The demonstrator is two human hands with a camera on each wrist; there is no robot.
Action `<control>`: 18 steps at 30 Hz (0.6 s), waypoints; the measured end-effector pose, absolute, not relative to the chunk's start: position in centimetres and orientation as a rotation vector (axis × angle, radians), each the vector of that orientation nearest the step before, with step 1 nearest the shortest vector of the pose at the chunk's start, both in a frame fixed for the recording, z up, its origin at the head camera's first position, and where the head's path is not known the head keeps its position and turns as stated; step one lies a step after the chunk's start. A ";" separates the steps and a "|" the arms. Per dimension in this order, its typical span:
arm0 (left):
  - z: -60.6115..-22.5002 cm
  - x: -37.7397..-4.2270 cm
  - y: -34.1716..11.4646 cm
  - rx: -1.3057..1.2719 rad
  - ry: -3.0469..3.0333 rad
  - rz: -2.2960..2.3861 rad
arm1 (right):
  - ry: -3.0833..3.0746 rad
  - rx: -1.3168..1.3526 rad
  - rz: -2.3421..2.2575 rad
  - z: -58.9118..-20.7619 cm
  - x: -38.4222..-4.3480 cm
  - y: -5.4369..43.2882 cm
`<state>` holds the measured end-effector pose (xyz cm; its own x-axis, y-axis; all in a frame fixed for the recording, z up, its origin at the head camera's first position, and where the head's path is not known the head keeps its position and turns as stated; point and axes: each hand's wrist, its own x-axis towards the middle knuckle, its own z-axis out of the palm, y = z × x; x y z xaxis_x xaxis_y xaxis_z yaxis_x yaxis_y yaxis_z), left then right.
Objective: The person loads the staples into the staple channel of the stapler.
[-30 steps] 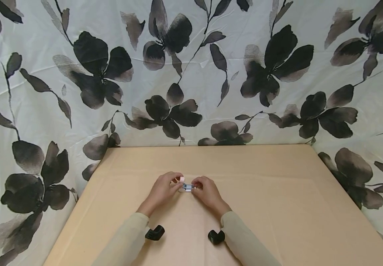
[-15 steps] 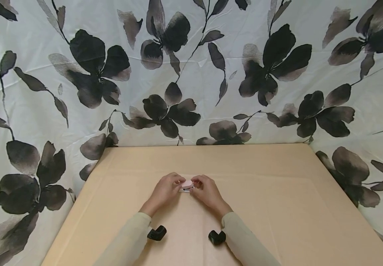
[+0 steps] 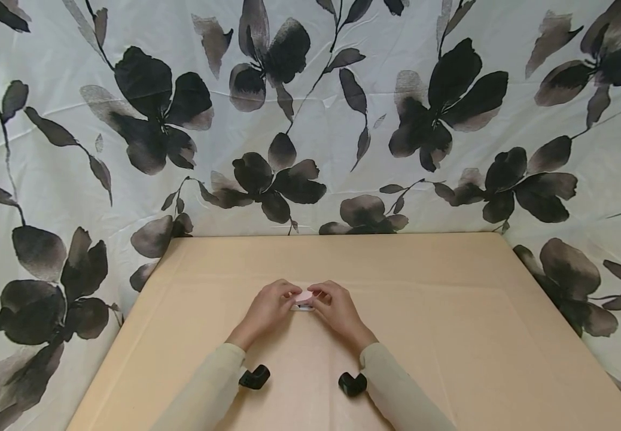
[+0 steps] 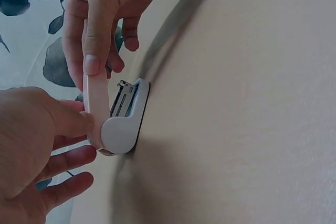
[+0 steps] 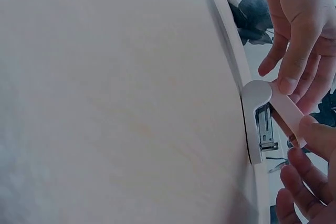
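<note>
A small stapler (image 4: 123, 135) with a white base stands on the table. Its pink top cover (image 5: 289, 113) is raised at an angle, baring the metal staple magazine (image 5: 265, 127). My left hand (image 3: 269, 308) pinches the cover near its hinge end between thumb and fingers; in the left wrist view its other fingers spread loosely below. With thumb and fingers my right hand (image 3: 337, 308) pinches the cover's free front end. Whether any staples lie in the magazine cannot be made out.
The wide tan table (image 3: 440, 335) reaches back to a white cloth (image 3: 353, 179) with dark flower prints. A black wrist camera (image 3: 255, 377) sits under the left sleeve, another black camera (image 3: 352, 384) under the right.
A second ago the magazine showed from above and the pink cover stood nearly upright. The cover has since tilted down over it, and the right hand has taken hold of the cover's front end.
</note>
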<state>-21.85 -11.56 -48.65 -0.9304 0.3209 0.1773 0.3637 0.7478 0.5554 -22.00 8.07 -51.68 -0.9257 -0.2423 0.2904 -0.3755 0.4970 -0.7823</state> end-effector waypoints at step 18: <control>-48.8 -21.5 -11.7 -0.549 -2.863 -0.923 | -2.611 0.526 1.444 -51.3 -22.0 8.6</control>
